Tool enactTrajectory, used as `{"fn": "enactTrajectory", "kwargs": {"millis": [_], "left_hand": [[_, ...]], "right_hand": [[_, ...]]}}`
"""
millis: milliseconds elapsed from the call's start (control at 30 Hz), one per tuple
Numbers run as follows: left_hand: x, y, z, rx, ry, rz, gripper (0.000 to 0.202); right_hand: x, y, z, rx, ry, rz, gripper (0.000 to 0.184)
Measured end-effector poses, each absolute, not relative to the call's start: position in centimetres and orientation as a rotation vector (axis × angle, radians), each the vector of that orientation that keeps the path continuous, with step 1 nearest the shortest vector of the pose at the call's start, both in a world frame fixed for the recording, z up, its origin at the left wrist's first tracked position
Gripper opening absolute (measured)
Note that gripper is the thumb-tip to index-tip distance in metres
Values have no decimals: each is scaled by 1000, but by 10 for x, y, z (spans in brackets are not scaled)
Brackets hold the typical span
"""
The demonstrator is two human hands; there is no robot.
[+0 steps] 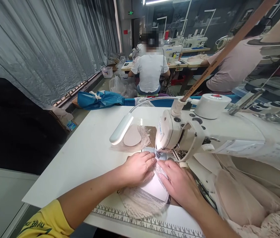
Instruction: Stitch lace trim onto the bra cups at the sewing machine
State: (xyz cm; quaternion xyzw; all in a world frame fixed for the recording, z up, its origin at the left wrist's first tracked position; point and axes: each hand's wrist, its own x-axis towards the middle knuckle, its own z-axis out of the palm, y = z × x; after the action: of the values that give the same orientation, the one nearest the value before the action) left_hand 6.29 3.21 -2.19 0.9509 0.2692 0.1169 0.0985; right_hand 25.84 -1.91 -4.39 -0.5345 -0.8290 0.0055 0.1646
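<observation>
A piece of pale lace fabric (142, 201) with a smooth white panel lies under the needle area (157, 154) of a white sewing machine (169, 132). My left hand (138, 168) rests flat on the fabric's left side, its fingertips close to the presser foot. On the right side of the same piece lies my right hand (178, 181), thumb and forefinger apart on top of the cloth near the needle. Both palms hide part of the fabric. Behind the needle, another lace piece with a rounded pale cup (132, 136) lies on the white table (80, 158).
A lamp (122, 129) on a bendy neck hangs left of the machine head. A printed ruler scale (140, 224) runs along the front edge. Beige lace garments (241, 198) are heaped at right. A blue bag (100, 99) lies beyond the table; co-workers (151, 71) sit ahead.
</observation>
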Motion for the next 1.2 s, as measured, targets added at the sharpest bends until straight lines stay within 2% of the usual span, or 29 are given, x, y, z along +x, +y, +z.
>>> {"fn": "enactTrajectory", "kwargs": {"millis": [533, 767, 1200], "left_hand": [[60, 60, -19, 2867, 624, 239, 52], [56, 58, -9, 3000, 560, 263, 30], [60, 42, -25, 2983, 609, 369, 20]], "right_hand": [[258, -14, -51, -1700, -2296, 34, 36], [265, -18, -50, -1602, -2222, 79, 39], [263, -21, -47, -1447, -2273, 149, 38]]}}
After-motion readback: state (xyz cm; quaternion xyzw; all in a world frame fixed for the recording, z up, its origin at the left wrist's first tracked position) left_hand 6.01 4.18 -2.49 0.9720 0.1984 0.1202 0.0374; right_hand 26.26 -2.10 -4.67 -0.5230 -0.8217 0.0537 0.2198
